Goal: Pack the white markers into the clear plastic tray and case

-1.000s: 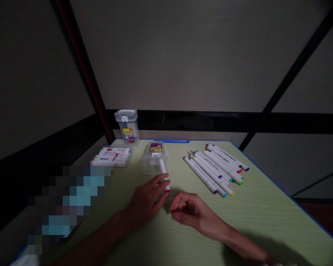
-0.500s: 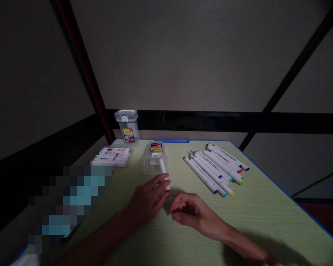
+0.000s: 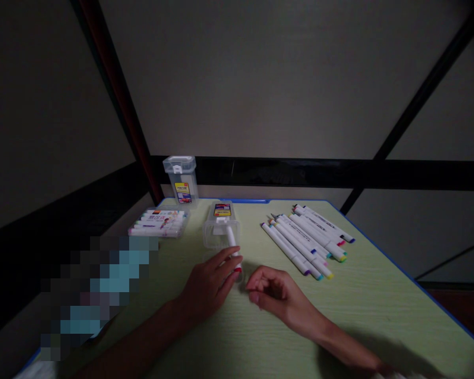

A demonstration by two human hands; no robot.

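Observation:
My left hand (image 3: 210,283) rests on the green table (image 3: 379,316), its fingers closed round a white marker with a red end (image 3: 234,248). The marker's far end sits inside a clear plastic box (image 3: 221,227) lying on its side. My right hand (image 3: 277,296) hovers just right of the marker's red end, fingers curled loosely, with nothing visible in them. The room is dim.
A row of several white markers with coloured caps (image 3: 306,240) lies to the right. A flat pack of markers (image 3: 158,223) lies at the left. An upright clear box with a label (image 3: 180,180) stands at the table's back edge. A blurred patch covers the lower left.
My right hand has moved a little forward and up towards the marker's red end. My left hand and the marker have barely shifted.

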